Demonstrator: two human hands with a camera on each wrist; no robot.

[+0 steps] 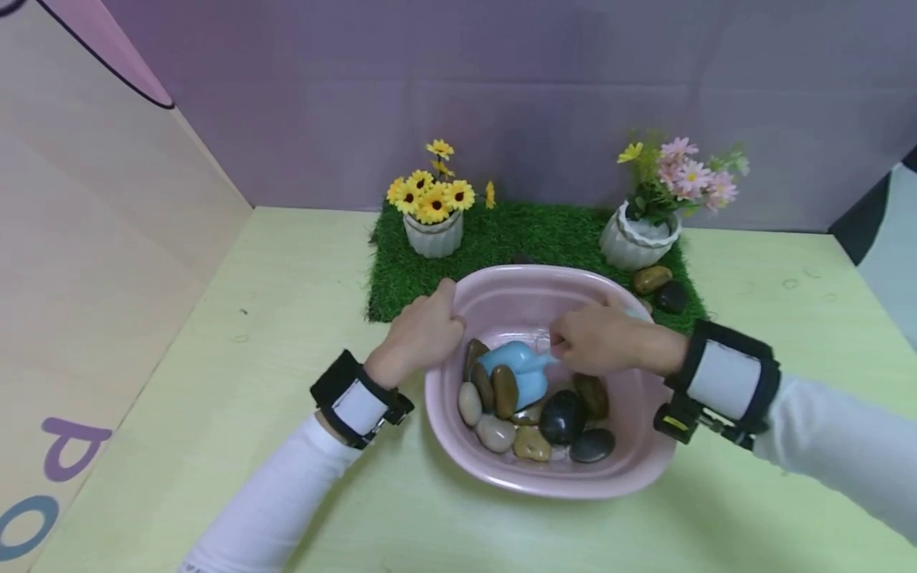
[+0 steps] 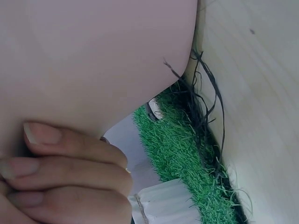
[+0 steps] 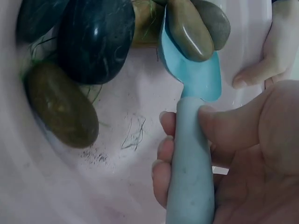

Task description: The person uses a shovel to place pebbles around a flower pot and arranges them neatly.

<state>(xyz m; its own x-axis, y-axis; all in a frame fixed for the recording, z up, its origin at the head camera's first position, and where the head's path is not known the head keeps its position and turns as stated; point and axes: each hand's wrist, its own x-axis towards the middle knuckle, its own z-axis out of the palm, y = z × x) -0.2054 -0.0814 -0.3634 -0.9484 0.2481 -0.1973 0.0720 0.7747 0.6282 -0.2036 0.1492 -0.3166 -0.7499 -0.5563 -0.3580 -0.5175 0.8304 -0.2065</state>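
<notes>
A pink basin (image 1: 552, 487) stands on the table, tilted a little, with its far side over the turf mat. At its left rim my left hand (image 1: 424, 328) grips the edge; the left wrist view has those curled fingers (image 2: 70, 161) against the outer wall. My right hand (image 1: 605, 338) reaches inside the basin and holds a small blue shovel (image 3: 189, 158) by its pale handle. A brown stone (image 3: 190, 30) lies on the shovel's blade. More smooth stones, among them a large black stone (image 1: 562, 417), gather at the near side of the basin.
Behind the basin lies a green turf mat (image 1: 494, 231). It bears a white pot of yellow flowers (image 1: 433, 236) and a white pot of pink flowers (image 1: 630, 243). Brown and black stones (image 1: 672, 296) rest at the mat's right. A purple-grey wall (image 1: 516, 103) closes the back.
</notes>
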